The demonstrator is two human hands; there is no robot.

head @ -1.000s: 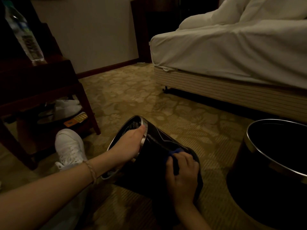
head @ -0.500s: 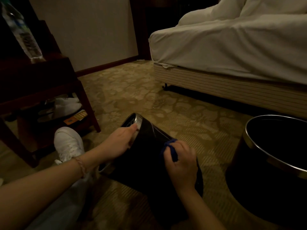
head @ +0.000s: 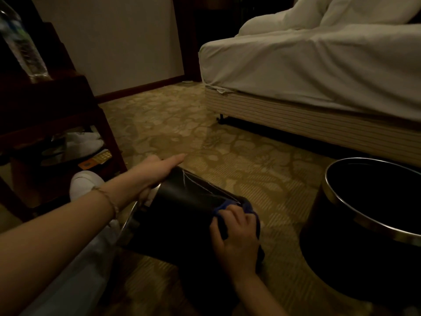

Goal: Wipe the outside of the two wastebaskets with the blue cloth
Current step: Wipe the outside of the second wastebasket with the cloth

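Observation:
A black wastebasket [head: 186,201] with a metal rim lies tipped on its side on the carpet in front of me. My left hand [head: 152,174] holds it at the rim, thumb at the edge and fingers stretched forward over the top wall. My right hand [head: 237,240] grips the bunched blue cloth [head: 224,205] and presses it against the basket's wall near its base end. A second, larger black wastebasket [head: 341,258] stands upright at the right, apart from both hands.
A bed [head: 319,71] with white sheets fills the upper right. At the left stands a dark wooden table [head: 57,106] with a water bottle [head: 25,46] on top. My white shoe [head: 84,183] lies beside the tipped basket. Patterned carpet stretches between them.
The tipped basket has turned, so its opening faces away to the left. My left hand shifted over the rim with fingers extending. My right hand slid the cloth toward the base end.

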